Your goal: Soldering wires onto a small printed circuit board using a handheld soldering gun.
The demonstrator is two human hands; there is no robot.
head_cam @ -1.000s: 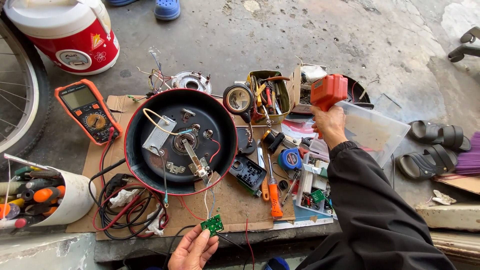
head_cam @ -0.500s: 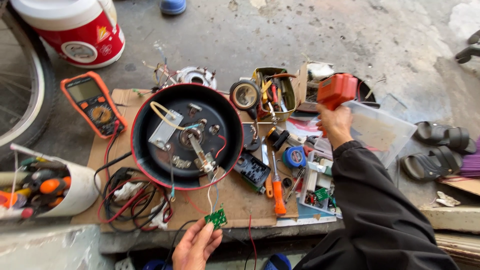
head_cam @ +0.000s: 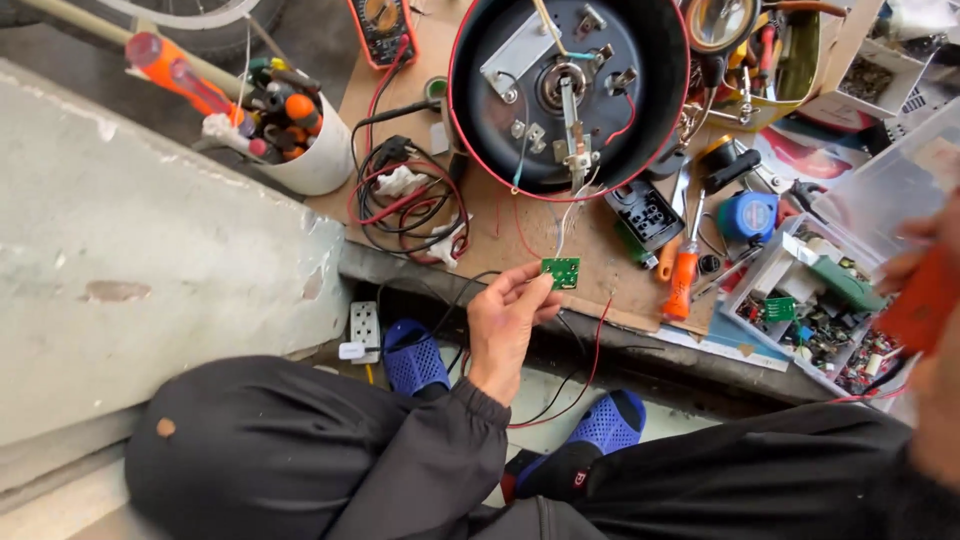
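Fingers of the left hand (head_cam: 505,325) pinch a small green circuit board (head_cam: 561,272) at six o'clock of the opened cooker base (head_cam: 570,90), wires attached; right hand (head_cam: 925,290) grips a blurred orange tool (head_cam: 925,300), refitting undone

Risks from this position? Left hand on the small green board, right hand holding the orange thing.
1. The left hand pinches the small green circuit board by one edge; thin wires run up to the round black appliance base, so a tug may strain the joints.
2. The right hand with its orange tool is blurred above the parts tray; it might knock components out.
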